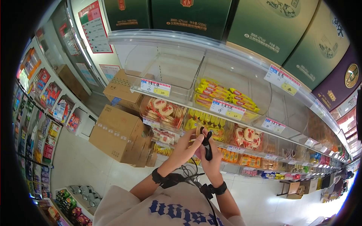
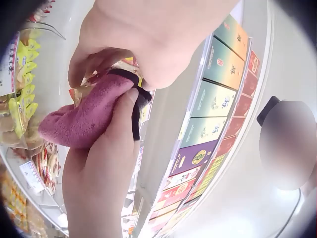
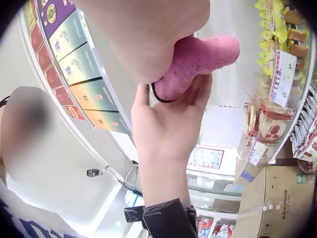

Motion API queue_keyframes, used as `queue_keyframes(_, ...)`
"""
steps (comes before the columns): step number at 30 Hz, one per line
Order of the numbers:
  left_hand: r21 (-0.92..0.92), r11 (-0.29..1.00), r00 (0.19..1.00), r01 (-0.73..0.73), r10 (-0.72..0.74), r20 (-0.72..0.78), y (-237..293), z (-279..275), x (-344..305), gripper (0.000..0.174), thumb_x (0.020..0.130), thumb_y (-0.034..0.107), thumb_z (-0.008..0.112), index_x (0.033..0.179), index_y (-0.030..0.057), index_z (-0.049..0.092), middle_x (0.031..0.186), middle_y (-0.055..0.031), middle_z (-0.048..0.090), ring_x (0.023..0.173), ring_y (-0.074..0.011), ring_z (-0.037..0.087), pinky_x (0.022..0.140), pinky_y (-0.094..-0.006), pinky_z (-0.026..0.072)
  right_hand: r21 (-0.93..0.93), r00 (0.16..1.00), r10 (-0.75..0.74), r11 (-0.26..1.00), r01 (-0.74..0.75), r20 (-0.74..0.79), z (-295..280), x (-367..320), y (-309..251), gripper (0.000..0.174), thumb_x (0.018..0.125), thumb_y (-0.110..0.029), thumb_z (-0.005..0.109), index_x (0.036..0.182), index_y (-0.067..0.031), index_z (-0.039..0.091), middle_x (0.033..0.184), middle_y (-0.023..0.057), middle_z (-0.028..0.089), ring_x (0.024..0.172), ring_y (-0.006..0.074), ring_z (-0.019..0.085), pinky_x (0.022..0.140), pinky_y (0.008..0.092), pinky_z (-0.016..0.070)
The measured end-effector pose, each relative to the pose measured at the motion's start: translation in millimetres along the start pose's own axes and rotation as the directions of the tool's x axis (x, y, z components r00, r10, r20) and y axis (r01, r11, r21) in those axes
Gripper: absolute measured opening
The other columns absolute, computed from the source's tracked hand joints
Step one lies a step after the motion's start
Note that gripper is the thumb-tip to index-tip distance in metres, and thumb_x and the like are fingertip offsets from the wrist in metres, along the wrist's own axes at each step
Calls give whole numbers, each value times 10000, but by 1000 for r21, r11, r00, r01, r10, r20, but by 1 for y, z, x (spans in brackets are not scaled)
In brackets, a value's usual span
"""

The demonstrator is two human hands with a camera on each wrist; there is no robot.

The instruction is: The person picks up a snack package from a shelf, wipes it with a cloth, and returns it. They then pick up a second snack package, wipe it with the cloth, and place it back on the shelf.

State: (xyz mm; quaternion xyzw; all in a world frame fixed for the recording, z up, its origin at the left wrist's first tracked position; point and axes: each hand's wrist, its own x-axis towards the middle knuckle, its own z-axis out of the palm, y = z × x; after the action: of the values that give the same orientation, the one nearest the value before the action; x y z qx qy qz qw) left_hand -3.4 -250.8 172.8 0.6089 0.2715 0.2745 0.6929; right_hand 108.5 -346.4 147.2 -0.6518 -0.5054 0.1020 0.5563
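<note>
The right hand (image 1: 214,162) grips a fuzzy pink cloth (image 2: 91,119), bunched and edged in black, against a mostly hidden packet (image 2: 129,64) round which the left hand (image 1: 187,145) curls. Just beyond stand shelved yellow packs (image 1: 217,134), then green boxes (image 1: 184,17).

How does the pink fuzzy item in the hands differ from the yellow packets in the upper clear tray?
The pink fuzzy item has a plush surface with black edging; the yellow packets have printed wrappers. The item is a single piece; the packets are several, laid together. The left hand and right hand hold the item; the packets lie in the clear tray.
</note>
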Motion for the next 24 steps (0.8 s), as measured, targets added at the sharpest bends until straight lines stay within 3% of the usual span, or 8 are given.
queue_keyframes(5, 32, 997, 997, -71, 70, 25, -8, -8, 2, 445, 1010, 290, 603, 1293, -50, 558, 1167, -133, 611, 967, -176, 644, 764, -281, 540, 80, 1000, 29, 996, -29, 1, 4, 13, -10, 436, 976, -60, 571, 1378, 81, 476, 1500, 246, 444, 1399, 375, 440, 1124, 393, 376)
queue_keyframes(7, -7, 998, 996, -64, 64, 66, -14, -14, 1, 402, 999, 252, 617, 1257, -55, 581, 1128, -113, 612, 952, -165, 642, 734, -267, 539, 79, 974, 223, 971, -225, 35, 3, 10, 3, 345, 1006, -124, 562, 1300, 53, 531, 1221, 209, 619, 1089, 303, 623, 927, 352, 486)
queue_keyframes(9, 141, 974, 984, -177, 171, 52, -10, -19, 2, 376, 991, 206, 630, 1255, -56, 578, 1069, -50, 583, 928, -94, 587, 722, -220, 500, 101, 948, 300, 945, -310, 103, -8, 14, 9, 286, 1010, -143, 571, 1232, 36, 570, 1012, 161, 677, 860, 243, 650, 789, 330, 509)
queue_keyframes(10, 215, 949, 973, -229, 224, 50, -7, -23, 4, 364, 986, 183, 637, 1254, -56, 577, 1040, -19, 569, 916, -58, 559, 716, -196, 480, 89, 967, 239, 965, -246, 86, -11, 16, 18, 227, 1006, -181, 598, 1102, 24, 615, 773, 89, 629, 670, 161, 542, 655, 317, 465)
queue_keyframes(13, 208, 970, 991, -124, 110, 76, -5, -37, 8, 338, 979, 162, 636, 1229, -61, 593, 1067, -38, 589, 908, -74, 580, 683, -211, 495, 203, 944, 291, 926, -319, 158, -18, 18, 23, 234, 992, -195, 627, 1035, 35, 636, 773, 106, 645, 702, 145, 557, 673, 312, 477)
queue_keyframes(17, 183, 983, 1000, -3, 6, -17, -8, -35, 10, 371, 977, 209, 659, 1238, -47, 596, 1000, -51, 644, 876, -92, 638, 699, -216, 517, 134, 961, 270, 956, -260, -65, -12, 15, 25, 246, 971, -208, 663, 1026, 31, 645, 797, 92, 660, 723, 119, 564, 682, 291, 478)
queue_keyframes(19, 131, 991, 999, -12, 17, -37, -25, -36, 11, 382, 977, 211, 663, 1252, -44, 588, 993, -53, 656, 897, -103, 657, 718, -227, 532, 81, 970, 210, 976, -202, -119, -12, 17, 14, 236, 975, -211, 659, 1020, 20, 647, 796, 35, 647, 728, 89, 545, 684, 256, 462)
queue_keyframes(24, 163, 986, 999, -46, 43, 25, -28, -45, 19, 370, 990, 196, 648, 1266, -37, 571, 1056, -75, 672, 935, -137, 682, 771, -266, 564, 76, 956, 292, 954, -289, -35, -17, 12, 21, 317, 906, -179, 741, 1098, 55, 646, 868, 100, 696, 771, 130, 609, 726, 285, 498)
